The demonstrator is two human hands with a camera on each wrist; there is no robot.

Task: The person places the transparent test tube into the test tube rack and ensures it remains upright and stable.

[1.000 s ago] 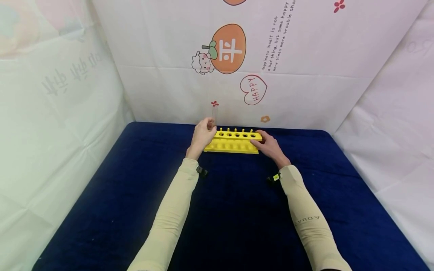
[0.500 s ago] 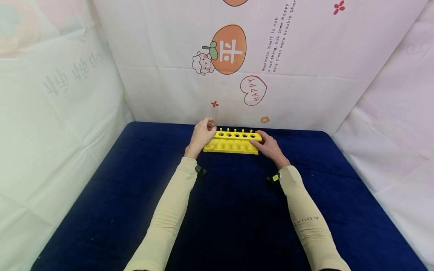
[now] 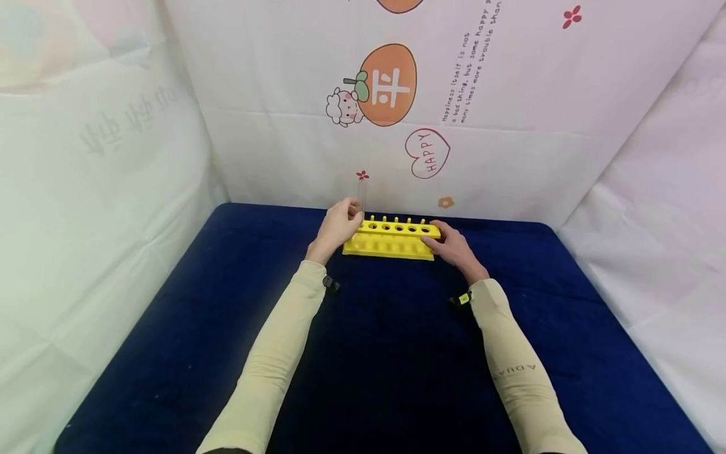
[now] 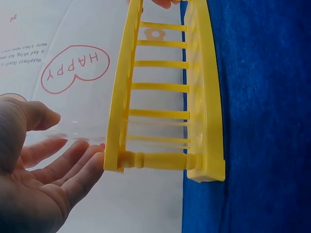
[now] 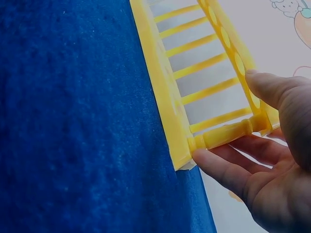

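A yellow test tube rack (image 3: 391,246) stands at the far side of the table, with a row of round holes along its top. One clear glass test tube (image 3: 362,189) stands upright at the rack's left end, and in the left wrist view its lower part shows between the rack's two rails. My left hand (image 3: 339,224) is around the tube's middle, fingers extended and thumb apart from them, fingertips right at the rack's upper rail. With thumb on the upper rail and fingers round the end post, my right hand (image 5: 286,160) grips the rack's right end.
Dark blue cloth covers the table (image 3: 397,353). Close behind the rack rises a white printed sheet (image 3: 283,157), and similar white sheets (image 3: 113,221) hang along both sides. Several short yellow pegs stick up along the rack's back.
The left hand has loosened its pinch on the test tube and shifted slightly left, showing the tube at the end hole. The right hand keeps its hold on the rack. The head view has shifted slightly.
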